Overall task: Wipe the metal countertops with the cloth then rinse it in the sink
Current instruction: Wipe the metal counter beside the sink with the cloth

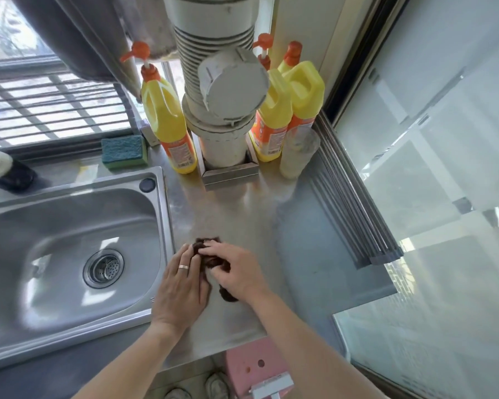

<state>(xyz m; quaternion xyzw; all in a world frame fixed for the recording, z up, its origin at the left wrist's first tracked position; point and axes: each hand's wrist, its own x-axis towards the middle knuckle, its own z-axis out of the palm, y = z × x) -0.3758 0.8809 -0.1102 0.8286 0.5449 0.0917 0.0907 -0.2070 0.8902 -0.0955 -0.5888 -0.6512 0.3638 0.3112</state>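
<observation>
working on the steel bench [234, 203] just right of the sink [69, 243]: both hands on a dark brown cloth [211, 260], bunched, lying on the bench near its front edge. left hand [179, 286], ring on one finger, lies over the cloth's left side with fingers [185, 254] straight and close together, pressing down. right hand [236, 269] covers the cloth's right side, fingers [211, 250] curled into the bunched fabric and gripping it; a fold of cloth shows below the palm.

edges/room: sink rim touches the left hand's outer side. bare bench runs from the cloth back to the pipe base and right toward a rolled grey rack [355, 214] lying along the right edge beside the glass panel. front edge of the bench just below the wrists.

labels: three yellow detergent bottles with orange pump or cap tops; one left of the pipe [164, 110], two right of it [274, 116] [306, 93]. orange labels carry print, too small to read.

other: wide white ribbed pipe [216, 82] with a round cap stands at the back centre in a metal collar. cloudy plastic cup [297, 154] just beside the right bottles. blue-green sponge [124, 152] behind the sink. pink stool [254, 367] below the bench front; shoes visible on the floor.
</observation>
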